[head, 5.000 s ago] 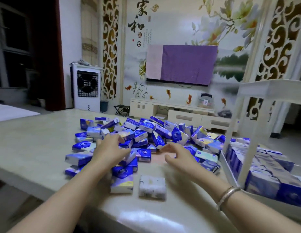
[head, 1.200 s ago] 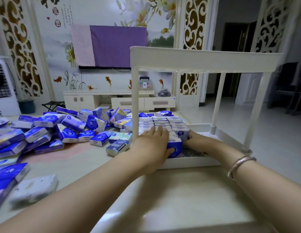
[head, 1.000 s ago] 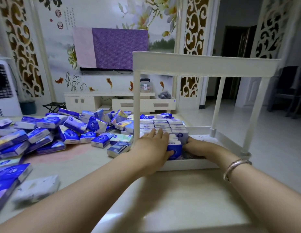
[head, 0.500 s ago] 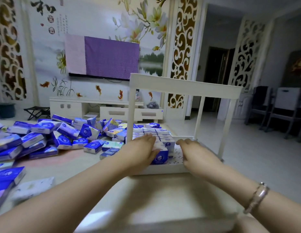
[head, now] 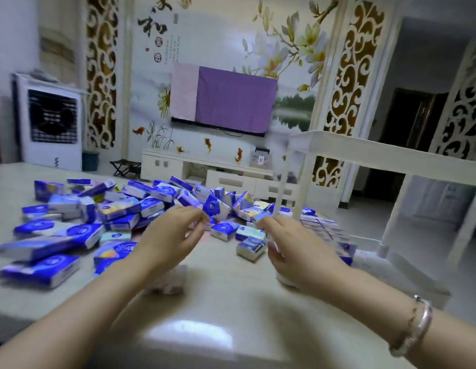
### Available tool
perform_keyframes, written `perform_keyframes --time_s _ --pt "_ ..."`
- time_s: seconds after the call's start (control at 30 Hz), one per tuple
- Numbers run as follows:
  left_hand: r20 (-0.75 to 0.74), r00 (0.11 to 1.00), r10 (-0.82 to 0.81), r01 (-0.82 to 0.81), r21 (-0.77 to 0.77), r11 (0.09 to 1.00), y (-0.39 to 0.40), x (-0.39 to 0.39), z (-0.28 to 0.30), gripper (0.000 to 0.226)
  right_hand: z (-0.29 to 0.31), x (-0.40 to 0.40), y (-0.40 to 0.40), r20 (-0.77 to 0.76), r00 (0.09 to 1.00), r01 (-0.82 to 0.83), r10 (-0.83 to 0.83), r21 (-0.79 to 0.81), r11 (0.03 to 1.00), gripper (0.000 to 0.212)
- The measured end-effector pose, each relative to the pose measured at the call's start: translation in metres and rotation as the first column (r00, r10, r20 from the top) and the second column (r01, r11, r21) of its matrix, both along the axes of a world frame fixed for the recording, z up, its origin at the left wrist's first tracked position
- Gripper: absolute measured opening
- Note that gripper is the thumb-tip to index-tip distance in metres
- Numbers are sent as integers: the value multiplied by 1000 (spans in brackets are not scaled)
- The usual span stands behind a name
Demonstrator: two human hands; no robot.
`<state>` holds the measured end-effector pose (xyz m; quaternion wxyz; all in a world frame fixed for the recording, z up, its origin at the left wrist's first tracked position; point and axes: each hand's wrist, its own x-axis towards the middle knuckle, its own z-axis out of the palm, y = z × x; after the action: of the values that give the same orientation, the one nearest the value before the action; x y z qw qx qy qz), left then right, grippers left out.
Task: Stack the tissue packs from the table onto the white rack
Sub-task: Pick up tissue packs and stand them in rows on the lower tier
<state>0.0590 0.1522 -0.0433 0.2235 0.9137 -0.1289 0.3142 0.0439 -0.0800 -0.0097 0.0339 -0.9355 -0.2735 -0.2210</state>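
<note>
Dozens of small blue-and-white plastic-wrapped tissue packs (head: 119, 209) heaped on pale table (head: 205, 302) left of white rack (head: 364, 153), prob. light, squashy, slick-wrapped, best pinched across short sides; left hand (head: 167, 235) & right hand (head: 292, 249) loosely curled, holding nothing.

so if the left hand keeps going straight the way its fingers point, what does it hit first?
Most likely the tilted blue-and-white tissue pack at the near edge of the pile, just beyond the left hand. The frame is blurred and depth is unclear, so a lower pack might come first.
</note>
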Motion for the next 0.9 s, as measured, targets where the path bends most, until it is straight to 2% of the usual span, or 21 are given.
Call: perform_keyframes --time_s 0.07,0.17,0.23,0.37,0.47,0.6,0.73,0.8,0.9 --pt "-90 994 66 -70 -42 997 31 2 4 16 -6 11 30 -38 998 -49 50 23 999 31" --pt "-291 951 105 -135 -87 987 69 -2 18 17 -22 27 75 -126 981 -138 150 102 985 26" --pt "-389 911 139 -169 -45 985 90 -8 25 19 -31 35 102 -183 957 -193 225 178 965 25" --pt "-625 758 187 -161 99 982 113 -26 23 19 -39 44 148 -280 907 -253 314 234 939 22" --pt "-662 701 265 -195 179 964 123 -38 19 29 -40 50 175 -378 863 -260 336 237 936 29" --pt "-712 642 284 -228 176 958 138 -51 16 41 -41 55 202 -501 801 -243 327 227 943 41" --pt "-661 675 330 -279 186 942 148 -59 12 51 -39 59 213 -593 754 -191 284 216 958 42" --pt "-652 672 350 -296 197 935 150 -64 12 58 -39 61 213 -610 744 -170 273 223 960 41" --pt "-741 583 334 -291 193 937 152 -73 14 66 -36 62 212 -591 767 -122 249 247 961 46"
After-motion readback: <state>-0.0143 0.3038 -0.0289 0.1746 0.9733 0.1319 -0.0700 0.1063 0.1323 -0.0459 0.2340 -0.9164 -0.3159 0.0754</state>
